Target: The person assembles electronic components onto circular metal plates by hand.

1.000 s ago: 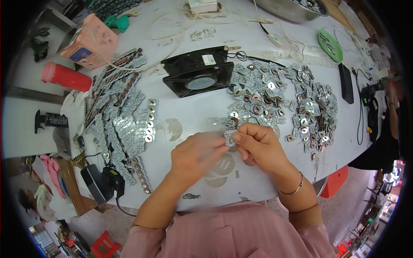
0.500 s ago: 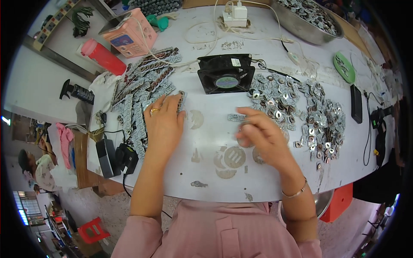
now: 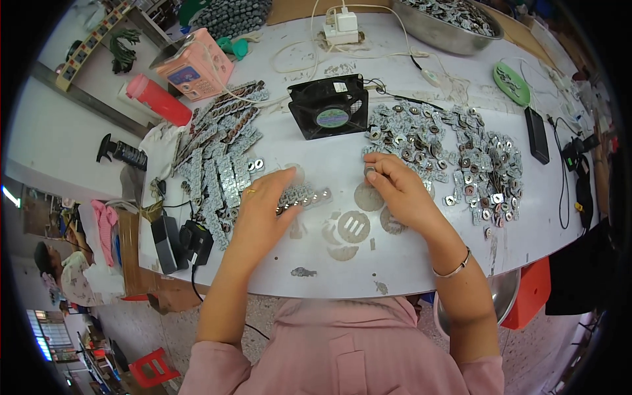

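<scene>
My left hand is curved around a short bundle of strips of small metal pieces with round studs. The bundle's right end sticks out past my thumb over the white tabletop. Beneath and behind the fingers, part of it is hidden. My right hand pinches a small metal piece between thumb and fingers, mostly covered by the fingertips. Close beyond this hand lies a heap of loose metal pieces with round brownish and silvery centres. Left of my left hand is a pile of similar strips.
A black fan stands at the table's middle back. Behind it are a white power adapter with cables and a steel basin of metal pieces. A pink box, red bottle and black power supplies stand at left.
My left hand has drawn back from the strip pile and now has a bundle of strips between thumb and fingers. My right hand's loosely spread fingers have closed on a small piece. The view shifted slightly.
</scene>
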Demonstrator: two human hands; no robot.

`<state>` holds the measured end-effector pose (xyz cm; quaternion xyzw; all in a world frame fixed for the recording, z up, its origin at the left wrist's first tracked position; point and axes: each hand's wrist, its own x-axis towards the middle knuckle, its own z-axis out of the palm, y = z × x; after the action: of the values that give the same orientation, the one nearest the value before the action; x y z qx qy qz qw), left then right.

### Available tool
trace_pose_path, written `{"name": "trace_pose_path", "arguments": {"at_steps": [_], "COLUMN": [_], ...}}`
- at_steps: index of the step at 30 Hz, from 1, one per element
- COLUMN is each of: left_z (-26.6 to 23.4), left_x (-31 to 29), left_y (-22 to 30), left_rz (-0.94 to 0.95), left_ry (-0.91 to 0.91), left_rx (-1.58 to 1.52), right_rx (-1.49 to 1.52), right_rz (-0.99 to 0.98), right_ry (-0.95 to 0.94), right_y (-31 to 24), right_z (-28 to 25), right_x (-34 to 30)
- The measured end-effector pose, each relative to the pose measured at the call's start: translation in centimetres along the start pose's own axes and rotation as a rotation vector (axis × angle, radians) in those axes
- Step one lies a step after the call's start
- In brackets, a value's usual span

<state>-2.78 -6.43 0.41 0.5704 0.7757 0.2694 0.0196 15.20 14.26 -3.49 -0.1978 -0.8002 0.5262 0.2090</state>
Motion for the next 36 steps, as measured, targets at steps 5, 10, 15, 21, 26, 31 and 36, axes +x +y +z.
{"name": "trace_pose_path", "arguments": {"at_steps": [5,10,15,21,26,31,36], "left_z": [-0.9,-0.4,-2.0,-1.7,-1.1,-0.7,0.8], "left_x": [0.4,0.7,1.4,0.8,2.3,2.7,2.0], "left_y": [-0.1,0.0,0.9,0.0,1.1,1.4,1.3], "left_rz": [-0.164,-0.158,0.022,0.060,0.144,0.150,-0.130], "left_ry": [-0.127,-0.111,-0.137,-0.246,-0.274,-0.132,0.015], "left_rx": [-0.113,-0.203,-0.011,0.059,0.175,0.051,-0.504], "right_rx": [-0.047,0.100,0.167,0.069,-0.027,-0.084,0.023], "right_rz": [-0.088,-0.037,0.039,-0.014,-0.123,-0.183,-0.147], "right_ry": [0.050,0.012,-0.045,-0.101,-0.135,-0.103,-0.113], "right_y": [-0.5,-1.0,-0.6,-1.7,-2.5,-1.6,-2.2], "right_z": [0.3,1.3,1.7,1.7,2.2,1.9,1.5], "right_x": [-0.5,-1.0,-1.2,-0.8,-1.2,-1.4,-1.7]}}
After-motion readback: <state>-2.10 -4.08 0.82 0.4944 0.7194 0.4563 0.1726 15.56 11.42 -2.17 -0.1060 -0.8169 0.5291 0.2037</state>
